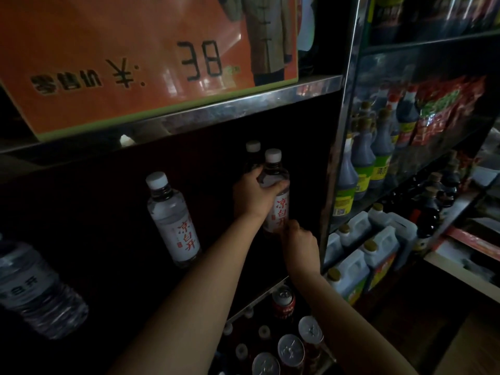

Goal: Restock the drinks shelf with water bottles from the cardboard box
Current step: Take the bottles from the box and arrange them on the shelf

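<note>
My left hand (253,194) grips the shoulder of a clear water bottle (278,209) with a white cap and red label text, standing upright at the right end of the dark drinks shelf. My right hand (299,246) touches that bottle's lower part from the right, fingers curled at its base. A second capped bottle (252,155) stands just behind it, mostly hidden. Another water bottle (173,223) stands alone further left on the same shelf. A larger water bottle (32,288) shows at the far left. The cardboard box is out of view.
A metal shelf edge (230,109) runs above, carrying an orange carton (130,60) marked 38. Below the shelf stand red cans (290,347) and small bottle caps. To the right, a glass-sided rack holds dark sauce bottles (362,163), white jugs (378,239) and red packets.
</note>
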Demonstrator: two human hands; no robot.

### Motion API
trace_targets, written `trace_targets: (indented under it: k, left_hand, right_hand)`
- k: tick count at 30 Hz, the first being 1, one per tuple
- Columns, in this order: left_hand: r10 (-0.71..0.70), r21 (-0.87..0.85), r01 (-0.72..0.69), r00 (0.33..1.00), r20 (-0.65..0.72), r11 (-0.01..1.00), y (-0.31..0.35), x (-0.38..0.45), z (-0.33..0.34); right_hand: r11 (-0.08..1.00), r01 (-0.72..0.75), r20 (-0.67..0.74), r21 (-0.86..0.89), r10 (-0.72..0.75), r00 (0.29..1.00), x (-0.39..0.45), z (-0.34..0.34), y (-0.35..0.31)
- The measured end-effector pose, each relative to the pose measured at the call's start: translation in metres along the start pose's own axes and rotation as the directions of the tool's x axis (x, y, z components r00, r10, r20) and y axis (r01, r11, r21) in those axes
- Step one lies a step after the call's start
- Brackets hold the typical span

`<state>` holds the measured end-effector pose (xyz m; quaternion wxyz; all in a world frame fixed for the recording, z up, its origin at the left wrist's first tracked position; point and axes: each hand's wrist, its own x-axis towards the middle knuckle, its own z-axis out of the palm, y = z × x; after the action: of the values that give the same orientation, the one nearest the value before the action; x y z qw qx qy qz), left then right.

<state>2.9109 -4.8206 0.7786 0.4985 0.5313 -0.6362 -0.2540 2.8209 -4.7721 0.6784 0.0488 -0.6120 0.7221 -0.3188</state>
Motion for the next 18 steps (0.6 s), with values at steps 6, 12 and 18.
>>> trace_targets:
  k: [6,12,18]
  left_hand:
    - [-0.015,0.240,-0.012,0.994,0.112,0.971,0.015,-0.007,-0.018]
    - [0.073,0.281,-0.111,0.987,0.142,0.953,0.025,-0.036,-0.085]
    - [-0.105,-0.036,0.102,0.988,-0.116,0.994,-0.010,-0.043,-0.186]
  right_hand:
    - [0.997,-0.074,-0.019,0.017,0.074,0.997,-0.006,-0.010,-0.015]
    - [0.919,-0.222,0.039,0.326,0.222,0.974,-0.018,-0.024,-0.032]
    - [0.707,-0.189,0.280,0.681,-0.012,0.960,-0.026,-0.027,-0.074]
